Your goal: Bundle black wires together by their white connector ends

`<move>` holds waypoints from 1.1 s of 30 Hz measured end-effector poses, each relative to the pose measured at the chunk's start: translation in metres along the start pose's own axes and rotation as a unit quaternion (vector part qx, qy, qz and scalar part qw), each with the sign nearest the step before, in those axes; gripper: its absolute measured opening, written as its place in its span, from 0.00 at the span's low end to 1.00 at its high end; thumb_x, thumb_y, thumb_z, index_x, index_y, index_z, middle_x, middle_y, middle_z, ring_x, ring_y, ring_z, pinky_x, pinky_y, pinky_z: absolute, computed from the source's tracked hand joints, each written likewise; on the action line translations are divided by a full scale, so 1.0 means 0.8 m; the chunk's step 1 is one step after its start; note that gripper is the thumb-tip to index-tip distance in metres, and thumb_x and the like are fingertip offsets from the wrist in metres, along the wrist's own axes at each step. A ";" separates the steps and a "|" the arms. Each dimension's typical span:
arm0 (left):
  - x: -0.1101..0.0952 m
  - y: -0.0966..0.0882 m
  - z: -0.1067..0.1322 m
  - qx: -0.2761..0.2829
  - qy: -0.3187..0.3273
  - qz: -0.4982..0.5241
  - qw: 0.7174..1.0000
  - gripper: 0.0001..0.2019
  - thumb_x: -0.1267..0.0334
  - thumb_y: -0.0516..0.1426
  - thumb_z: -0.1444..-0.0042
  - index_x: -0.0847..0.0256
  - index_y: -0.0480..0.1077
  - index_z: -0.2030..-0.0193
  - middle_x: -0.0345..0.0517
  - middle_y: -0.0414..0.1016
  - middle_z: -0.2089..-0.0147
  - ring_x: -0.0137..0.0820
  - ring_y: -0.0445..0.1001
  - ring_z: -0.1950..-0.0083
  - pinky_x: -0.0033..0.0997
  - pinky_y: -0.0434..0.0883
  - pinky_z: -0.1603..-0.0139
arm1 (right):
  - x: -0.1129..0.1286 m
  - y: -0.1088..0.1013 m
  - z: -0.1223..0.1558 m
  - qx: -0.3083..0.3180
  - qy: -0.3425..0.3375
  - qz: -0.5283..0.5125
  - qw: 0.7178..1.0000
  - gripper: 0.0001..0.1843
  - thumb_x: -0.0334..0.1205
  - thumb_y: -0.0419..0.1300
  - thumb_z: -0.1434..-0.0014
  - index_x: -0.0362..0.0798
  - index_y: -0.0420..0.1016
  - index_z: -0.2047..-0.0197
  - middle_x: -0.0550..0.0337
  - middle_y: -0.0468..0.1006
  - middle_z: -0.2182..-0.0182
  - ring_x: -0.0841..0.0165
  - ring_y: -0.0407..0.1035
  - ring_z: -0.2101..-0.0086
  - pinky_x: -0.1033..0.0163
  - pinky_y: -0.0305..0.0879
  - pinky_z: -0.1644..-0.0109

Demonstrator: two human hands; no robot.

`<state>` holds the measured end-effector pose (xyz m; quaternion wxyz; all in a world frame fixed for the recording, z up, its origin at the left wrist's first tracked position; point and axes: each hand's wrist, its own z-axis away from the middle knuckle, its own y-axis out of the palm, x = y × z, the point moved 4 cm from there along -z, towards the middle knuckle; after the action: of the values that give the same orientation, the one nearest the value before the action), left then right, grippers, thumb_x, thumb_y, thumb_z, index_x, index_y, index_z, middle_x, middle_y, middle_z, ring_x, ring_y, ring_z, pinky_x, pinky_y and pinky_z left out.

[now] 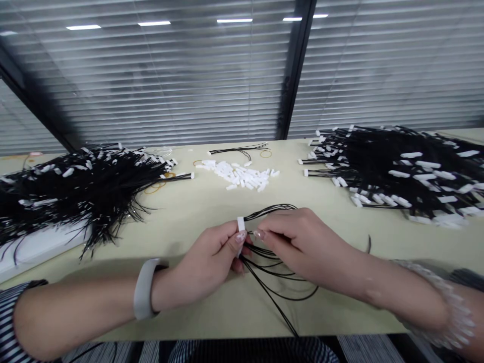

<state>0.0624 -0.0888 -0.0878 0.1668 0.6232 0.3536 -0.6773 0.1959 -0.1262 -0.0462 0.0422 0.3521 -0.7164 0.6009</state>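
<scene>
Near the front middle of the table, my left hand (214, 254) grips a long white connector housing (241, 224) between thumb and fingers. Several thin black wires (266, 269) run out of its right side and curve toward me and to the right. My right hand (302, 242) is closed in a pinch just right of the housing, on a short black wire whose end points at it. The fingers partly hide that wire and the lower part of the housing.
Behind my hands lies a pile of small white plastic pieces (242, 175), with one black wire bundle (238, 149) beyond it. Large heaps of black wires with white connectors lie left (86, 186) and right (381, 156). A white box (45, 247) sits under the left heap. Window blinds (170, 80) stand behind.
</scene>
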 end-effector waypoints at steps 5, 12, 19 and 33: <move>-0.002 0.000 0.000 -0.005 0.004 -0.006 1.000 0.12 0.57 0.45 0.40 0.62 0.60 0.69 0.38 0.60 0.72 0.24 0.65 0.75 0.26 0.67 0.74 | 0.004 0.006 0.000 -0.038 -0.023 -0.028 0.999 0.13 0.30 0.48 0.42 0.43 0.58 0.79 0.67 0.61 0.81 0.79 0.52 0.77 0.71 0.50 0.71; -0.003 -0.001 -0.001 -0.010 -0.003 0.000 1.000 0.13 0.56 0.45 0.40 0.62 0.61 0.69 0.39 0.62 0.71 0.24 0.65 0.75 0.26 0.67 0.74 | 0.011 -0.003 0.001 -0.070 -0.080 0.025 0.994 0.13 0.33 0.49 0.40 0.44 0.66 0.75 0.66 0.66 0.80 0.79 0.56 0.77 0.71 0.52 0.72; 0.009 -0.012 -0.003 -0.099 -0.063 0.115 0.986 0.13 0.52 0.48 0.42 0.61 0.62 0.66 0.37 0.65 0.72 0.19 0.58 0.82 0.23 0.61 0.81 | -0.009 -0.052 0.012 -0.195 -0.074 0.142 0.967 0.07 0.36 0.53 0.41 0.47 0.72 0.62 0.61 0.76 0.68 0.74 0.69 0.68 0.68 0.62 0.66; 0.010 -0.024 -0.008 -0.134 -0.078 0.315 0.937 0.10 0.59 0.49 0.40 0.63 0.61 0.67 0.35 0.64 0.73 0.17 0.54 0.83 0.22 0.59 0.78 | -0.038 -0.051 0.008 0.075 -0.016 0.054 0.996 0.19 0.47 0.50 0.40 0.45 0.67 0.77 0.66 0.63 0.83 0.78 0.56 0.80 0.72 0.53 0.77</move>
<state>0.0531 -0.0692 -0.0904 0.4801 0.6200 0.2127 -0.5830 0.2435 -0.1193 -0.0287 -0.0282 0.3241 -0.6879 0.6489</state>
